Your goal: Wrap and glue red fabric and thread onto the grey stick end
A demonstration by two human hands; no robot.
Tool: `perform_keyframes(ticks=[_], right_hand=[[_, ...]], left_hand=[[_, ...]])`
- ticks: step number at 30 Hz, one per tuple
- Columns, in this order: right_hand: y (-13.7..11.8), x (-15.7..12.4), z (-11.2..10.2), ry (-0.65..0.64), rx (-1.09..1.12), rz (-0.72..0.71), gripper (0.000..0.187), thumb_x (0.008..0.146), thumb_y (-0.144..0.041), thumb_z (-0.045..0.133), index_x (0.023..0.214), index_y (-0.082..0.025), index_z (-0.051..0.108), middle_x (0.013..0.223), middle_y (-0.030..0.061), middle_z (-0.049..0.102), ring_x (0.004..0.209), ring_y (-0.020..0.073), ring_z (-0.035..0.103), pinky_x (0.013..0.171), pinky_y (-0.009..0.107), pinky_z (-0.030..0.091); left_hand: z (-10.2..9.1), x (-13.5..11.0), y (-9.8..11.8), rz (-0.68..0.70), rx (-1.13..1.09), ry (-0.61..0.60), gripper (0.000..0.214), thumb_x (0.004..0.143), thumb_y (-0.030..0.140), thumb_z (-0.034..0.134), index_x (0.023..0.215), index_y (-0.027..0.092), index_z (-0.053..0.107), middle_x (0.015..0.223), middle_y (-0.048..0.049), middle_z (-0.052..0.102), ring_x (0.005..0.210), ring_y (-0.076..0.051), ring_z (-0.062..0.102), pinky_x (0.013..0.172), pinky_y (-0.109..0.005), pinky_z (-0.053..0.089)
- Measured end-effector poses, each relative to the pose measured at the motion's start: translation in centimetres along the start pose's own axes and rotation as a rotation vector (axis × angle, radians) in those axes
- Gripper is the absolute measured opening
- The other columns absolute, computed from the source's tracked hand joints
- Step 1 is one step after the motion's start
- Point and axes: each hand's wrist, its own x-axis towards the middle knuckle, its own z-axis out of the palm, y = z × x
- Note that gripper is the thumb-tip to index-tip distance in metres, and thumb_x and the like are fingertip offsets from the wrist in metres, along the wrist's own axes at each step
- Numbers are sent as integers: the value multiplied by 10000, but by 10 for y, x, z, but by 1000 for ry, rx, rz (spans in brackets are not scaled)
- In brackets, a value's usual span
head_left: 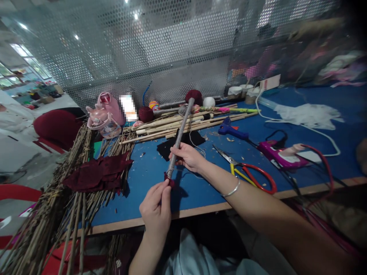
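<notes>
A long grey stick (pixel 181 131), seemingly wrapped in yarn, slants up and away from me over the blue table. My right hand (pixel 189 157) is closed around it partway along, thumb on top. At its near end is a small piece of dark red cloth (pixel 171 182), pinched between the thumb and fingers of my left hand (pixel 156 206). Under the stick lies a black cloth (pixel 164 149), with a thin grey yarn strand (pixel 195 141) trailing over it. Scissors (pixel 243 170) with red and yellow handles rest to the right of my right hand.
Behind are bare sticks (pixel 160 128), a dark red yarn ball (pixel 146 114) and a white ball (pixel 209 102). A blue glue gun (pixel 233 131) and purple power strip (pixel 282 156) with cords lie right. Twig bundles (pixel 69 179) and dark red fabric (pixel 96 173) occupy the left edge.
</notes>
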Motion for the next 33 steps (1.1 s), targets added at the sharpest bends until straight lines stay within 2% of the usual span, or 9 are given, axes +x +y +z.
perform_keyframes(ticks=[3,7,12,15,18,21,25,28,33], right_hand=[[2,1,-1,2,-6,1,306,673,-351,700,749,-172,465,613,-15,629,498,88,575,391,153,454],[3,2,0,5,-8,6,249,709,-305,672,748,-170,466,604,-16,628,483,85,573,381,145,447],[-1,1,-1,-25,78,57,114,786,-218,578,792,-171,474,683,22,667,562,116,626,458,191,498],[-6,-3,-2,-93,211,81,103,799,-129,522,885,-170,483,824,63,689,732,147,664,580,238,533],[-9,-4,-3,-118,234,82,136,780,-101,538,878,-174,478,733,25,677,682,142,664,543,225,528],[-9,-3,-2,-102,196,63,131,766,-146,586,811,-176,468,643,-7,650,591,126,644,486,208,517],[-6,-2,0,-43,115,22,235,710,-247,671,754,-179,450,602,-9,646,508,113,606,430,195,498],[-3,-2,1,-15,75,25,294,670,-291,707,741,-180,445,575,-13,638,456,103,576,392,187,478],[1,-2,2,-41,73,39,249,716,-302,666,744,-183,449,580,-25,625,455,92,563,394,177,471]], left_hand=[[2,5,7,-178,-49,20,206,763,239,594,943,172,670,829,-54,689,738,-147,628,728,-262,486],[4,13,17,-439,-149,41,447,741,312,608,1158,162,559,715,-13,648,630,-117,598,612,-218,479],[3,17,20,-541,-246,24,573,716,340,625,1242,160,486,691,4,612,623,-106,583,603,-206,475],[-2,15,19,-559,-289,-68,640,724,361,624,1299,180,409,736,-5,629,647,-115,599,641,-228,491],[-9,9,15,-581,-339,-128,560,799,418,517,1301,203,394,865,-47,631,653,-126,617,579,-233,499],[-14,2,8,-554,-342,-77,446,847,405,437,1245,204,440,1006,-95,606,717,-142,624,553,-233,499],[-8,-5,3,-379,-242,-51,422,775,276,581,1175,205,471,1001,-83,601,877,-164,602,719,-264,502],[1,-6,7,-347,-261,-27,406,736,228,628,1104,193,461,947,-67,599,796,-144,608,671,-245,507],[14,-8,12,-279,-256,178,475,676,183,685,1072,195,423,900,-34,545,673,-93,576,594,-204,502]])
